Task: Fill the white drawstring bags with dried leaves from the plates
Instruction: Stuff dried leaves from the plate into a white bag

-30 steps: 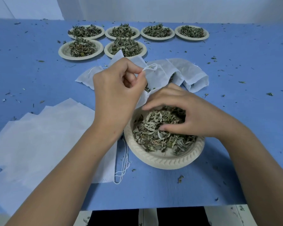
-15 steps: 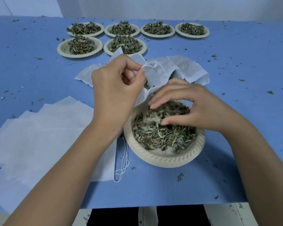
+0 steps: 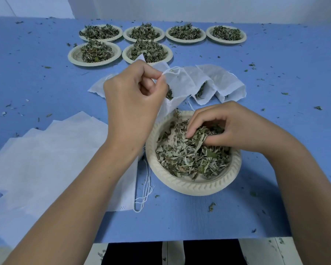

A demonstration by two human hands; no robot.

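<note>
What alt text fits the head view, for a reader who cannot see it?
The right hand grabs dried leaves from the near plate while the left hand pinches the rim of a white drawstring bag. Six more heaped plates stand farther back on the blue table.

A plate (image 3: pixel 191 186) is set on the bench (image 3: pixel 275 92) near its front edge, and dried leaves (image 3: pixel 189 157) are heaped in it. The right hand (image 3: pixel 229 127) is dug into those leaves at the plate's far right side. Just behind the plate's left rim a bag (image 3: pixel 182 83) is held up by the left hand (image 3: pixel 136 100); further bags (image 3: pixel 224 81) are laid overlapping to its right. A stack of flat bags (image 3: pixel 55 159) is spread left of the plate. At the back, four plates (image 3: pixel 185 41) are ranged in a row, with two plates (image 3: pixel 75 56) before them on the left.
</note>
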